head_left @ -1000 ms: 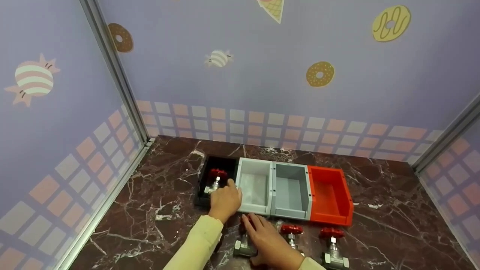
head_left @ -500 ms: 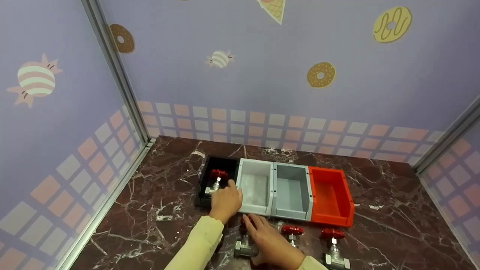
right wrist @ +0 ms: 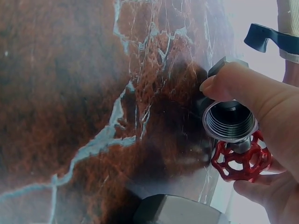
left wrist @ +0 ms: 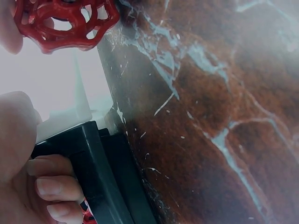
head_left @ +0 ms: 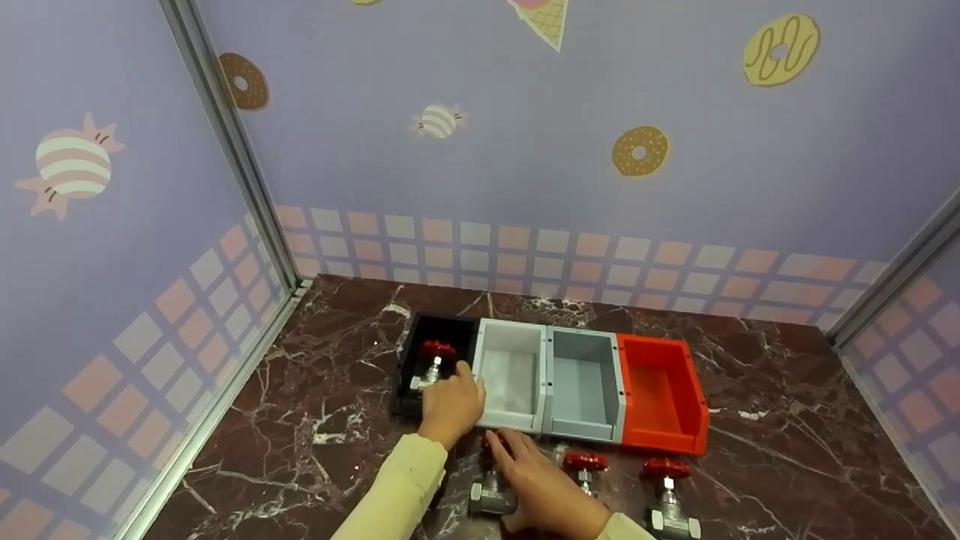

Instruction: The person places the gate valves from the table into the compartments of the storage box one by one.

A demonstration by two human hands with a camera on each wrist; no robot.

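My left hand point(head_left: 453, 409) lies at the front right of the black bin point(head_left: 406, 405), its index finger pointing forward. A metal valve with a red handwheel point(head_left: 430, 367) rests in that bin, its right end hidden by the hand. In the left wrist view the other fingers point(left wrist: 49, 186) curl over the black bin; I cannot tell if they grip the valve. On the table, my right hand point(head_left: 544, 487) grips a second valve point(head_left: 489, 498), thumb on the threaded body point(right wrist: 230, 122) and fingers at its red handwheel point(right wrist: 233, 175).
White point(head_left: 510, 418), grey point(head_left: 577, 427) and orange-red point(head_left: 664, 441) bins continue the row to the right. Two more red-handled valves, a near one point(head_left: 585, 462) partly behind my right hand and another point(head_left: 671, 510), sit on the marble-patterned table point(head_left: 322, 390). Walls point(head_left: 525, 172) enclose it.
Both hands and the valves keep their places. The head view shifts only very slightly.
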